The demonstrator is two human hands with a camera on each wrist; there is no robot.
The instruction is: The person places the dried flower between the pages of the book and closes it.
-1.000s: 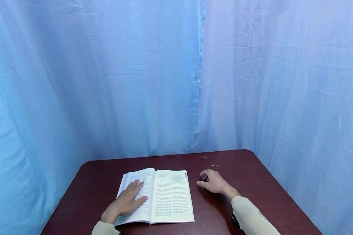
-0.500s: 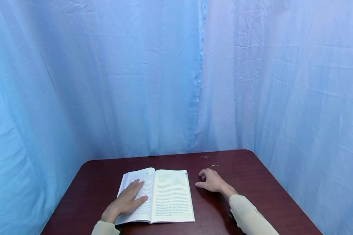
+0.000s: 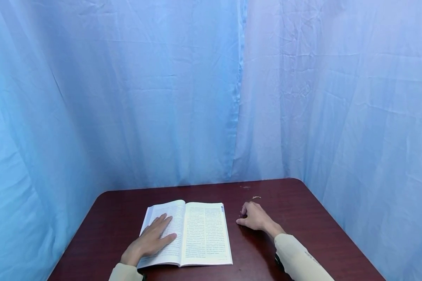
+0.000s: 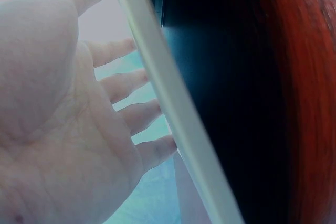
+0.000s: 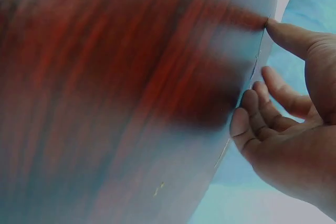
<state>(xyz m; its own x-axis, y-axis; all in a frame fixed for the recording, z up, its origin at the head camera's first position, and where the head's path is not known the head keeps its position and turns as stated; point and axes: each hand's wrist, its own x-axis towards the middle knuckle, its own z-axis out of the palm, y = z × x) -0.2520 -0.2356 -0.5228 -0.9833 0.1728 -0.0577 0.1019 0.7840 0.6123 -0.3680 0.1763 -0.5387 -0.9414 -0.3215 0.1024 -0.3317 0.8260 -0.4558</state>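
An open book (image 3: 205, 234) with printed pages lies on the dark red table. My left hand (image 3: 150, 241) rests on its left page with fingers spread. From below, the left wrist view shows the left hand (image 4: 79, 108) beside the pale edge of the book (image 4: 173, 98). Right of the book, my right hand (image 3: 256, 217) is over the table, thumb apart from its loosely bent fingers. In the right wrist view, a thin brownish strip or stem (image 5: 220, 153) lies by the fingertips of the right hand (image 5: 294, 114); its kind is unclear.
A small yellowish squiggle (image 3: 256, 197) shows on the table just beyond the right hand. Light blue curtains (image 3: 161, 97) hang behind and on both sides of the table (image 3: 119, 207). A faint pale mark (image 3: 245, 187) is near the back edge.
My right hand shifts slightly left, then slightly back to the right. The dark patch by its fingers shows less now. The left hand and the book stay in place.
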